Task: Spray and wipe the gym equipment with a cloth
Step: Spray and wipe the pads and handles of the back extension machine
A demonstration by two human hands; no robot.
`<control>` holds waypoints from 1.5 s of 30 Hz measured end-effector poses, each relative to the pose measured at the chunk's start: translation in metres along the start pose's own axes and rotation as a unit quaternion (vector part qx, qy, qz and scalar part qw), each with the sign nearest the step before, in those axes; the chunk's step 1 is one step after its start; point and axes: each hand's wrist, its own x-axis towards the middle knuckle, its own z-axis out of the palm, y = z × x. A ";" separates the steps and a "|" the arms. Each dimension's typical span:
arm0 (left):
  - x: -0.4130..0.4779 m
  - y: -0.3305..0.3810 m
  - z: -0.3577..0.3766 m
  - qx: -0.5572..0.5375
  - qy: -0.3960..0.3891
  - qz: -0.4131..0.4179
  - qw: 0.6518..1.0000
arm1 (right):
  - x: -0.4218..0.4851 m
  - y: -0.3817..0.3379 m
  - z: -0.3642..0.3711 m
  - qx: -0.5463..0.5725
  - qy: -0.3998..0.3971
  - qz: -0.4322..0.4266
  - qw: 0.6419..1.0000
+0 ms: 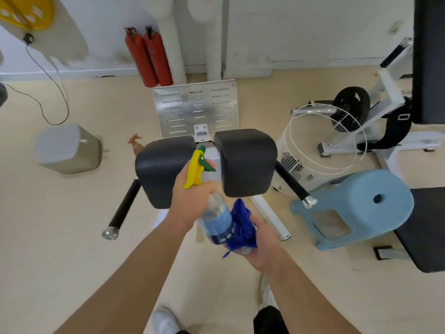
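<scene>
A gym machine stands ahead with two black pads, the left pad (161, 172) and the right pad (248, 162), black handles at each side and a metal footplate (195, 107) behind. My left hand (190, 201) grips the neck of a spray bottle (216, 220) with a yellow and green trigger head, nozzle aimed toward the gap between the pads. My right hand (260, 242) holds a bunched blue cloth (242, 227) and supports the bottle's base.
Two red fire extinguishers (149, 56) lean by the wall. A grey bin (67, 148) sits at left, a white wire basket (310, 145) and a light blue stool (356, 206) at right. An exercise bike (361, 109) stands at far right.
</scene>
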 end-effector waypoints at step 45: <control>0.048 -0.170 0.250 0.238 -0.245 0.007 0.940 | 0.144 -0.232 -0.133 -0.431 0.144 -0.380 0.806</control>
